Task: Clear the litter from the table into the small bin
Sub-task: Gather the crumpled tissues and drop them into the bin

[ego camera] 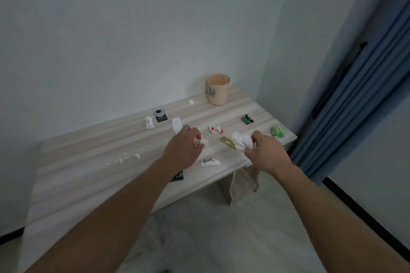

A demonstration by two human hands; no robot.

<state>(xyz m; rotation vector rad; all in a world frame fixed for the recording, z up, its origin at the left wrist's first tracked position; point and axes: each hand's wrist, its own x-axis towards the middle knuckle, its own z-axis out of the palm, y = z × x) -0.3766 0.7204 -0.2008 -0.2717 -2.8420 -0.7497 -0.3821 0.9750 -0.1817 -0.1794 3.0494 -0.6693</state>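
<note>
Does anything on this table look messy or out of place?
Yes, the table is strewn: white crumbs at the left, wrappers mid-table, a green wad by the right edge. The bin stands upright.

Peach small bin (218,90), blue-grey label. Under bin, surface (88,173): pale wood grain, lengthwise stripes. Left of bin: white bottle cap (191,102), black-and-silver packet (160,115). In front of bin: red-and-white wrapper (215,129), olive-gold wrapper (227,142), white crumpled tissue (243,143), white tissue wad (203,141). Front-right of bin: dark green packet (247,119), bright green wrapper (277,132). Far front-left of bin: white paper scraps (124,158). Right of bin: blue curtain (355,95). Behind bin: pale grey wall (111,29).
</note>
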